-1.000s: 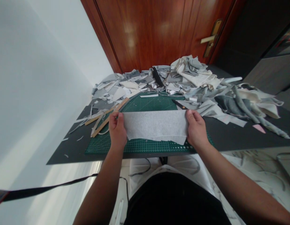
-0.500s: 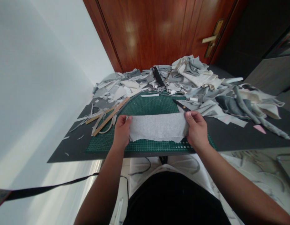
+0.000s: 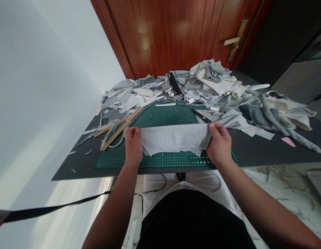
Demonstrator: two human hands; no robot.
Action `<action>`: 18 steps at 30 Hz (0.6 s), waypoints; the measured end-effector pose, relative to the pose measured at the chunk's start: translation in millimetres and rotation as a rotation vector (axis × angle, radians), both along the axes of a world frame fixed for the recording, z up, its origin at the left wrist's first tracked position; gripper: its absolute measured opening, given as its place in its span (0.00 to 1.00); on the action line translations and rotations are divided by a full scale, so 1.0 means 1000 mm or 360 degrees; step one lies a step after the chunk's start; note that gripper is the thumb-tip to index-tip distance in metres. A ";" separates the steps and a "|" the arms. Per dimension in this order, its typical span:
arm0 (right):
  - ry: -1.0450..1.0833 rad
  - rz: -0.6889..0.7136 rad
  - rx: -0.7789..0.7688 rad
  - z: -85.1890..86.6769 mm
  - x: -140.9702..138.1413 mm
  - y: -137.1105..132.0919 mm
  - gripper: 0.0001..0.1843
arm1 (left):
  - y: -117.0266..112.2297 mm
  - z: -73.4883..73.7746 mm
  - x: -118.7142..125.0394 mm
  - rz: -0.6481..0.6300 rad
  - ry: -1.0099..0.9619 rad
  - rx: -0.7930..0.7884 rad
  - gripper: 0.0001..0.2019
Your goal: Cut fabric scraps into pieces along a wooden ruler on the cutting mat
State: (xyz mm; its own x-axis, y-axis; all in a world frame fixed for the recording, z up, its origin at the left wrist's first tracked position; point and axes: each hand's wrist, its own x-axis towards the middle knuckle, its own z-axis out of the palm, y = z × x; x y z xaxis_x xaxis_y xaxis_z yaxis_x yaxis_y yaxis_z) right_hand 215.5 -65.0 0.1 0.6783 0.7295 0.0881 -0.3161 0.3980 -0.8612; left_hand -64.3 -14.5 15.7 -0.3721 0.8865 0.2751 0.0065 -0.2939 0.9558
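Note:
A light grey piece of fabric [image 3: 173, 139] is stretched sideways between my two hands, its top edge nearly straight and its lower edge uneven. My left hand [image 3: 133, 142] pinches the fabric's left end, and my right hand [image 3: 220, 141] grips the right end with the thumb on top. Both hands are closed on it over the green cutting mat [image 3: 165, 116]. Just beyond my right hand lies a black-handled tool [image 3: 201, 116], partly over fabric; its full shape is hidden.
Heaps of grey and cream fabric scraps [image 3: 212, 81] line the back and right of the dark table [image 3: 256, 152]. Wooden strips [image 3: 124, 128] and thin offcuts lie left of the mat. Behind stands a wooden door [image 3: 162, 38]; a white wall [image 3: 59, 69] borders the left.
My hands have moved slightly apart, pulling the fabric wider and tauter. Its lower edge now curves upward more in the middle.

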 end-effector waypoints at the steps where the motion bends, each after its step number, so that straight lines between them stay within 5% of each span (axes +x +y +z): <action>1: 0.0031 0.0006 0.0004 0.001 0.001 0.000 0.19 | 0.000 -0.001 -0.001 -0.0016 -0.0018 0.0007 0.14; 11: 0.0267 0.0009 0.0003 0.003 0.002 0.001 0.19 | 0.001 -0.004 0.002 -0.0201 -0.0486 -0.0108 0.16; 18: 0.0239 -0.0009 0.0037 0.004 -0.001 0.001 0.18 | -0.001 -0.001 0.002 -0.0185 -0.0531 -0.0092 0.16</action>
State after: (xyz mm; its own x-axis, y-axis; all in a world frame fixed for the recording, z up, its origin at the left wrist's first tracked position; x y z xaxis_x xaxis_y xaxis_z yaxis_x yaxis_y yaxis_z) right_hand 214.9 -64.1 3.7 0.6891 0.7246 0.0019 -0.4387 0.4192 -0.7949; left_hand -62.1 -15.9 14.9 -0.3286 0.9388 0.1037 -0.3389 -0.2197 0.9148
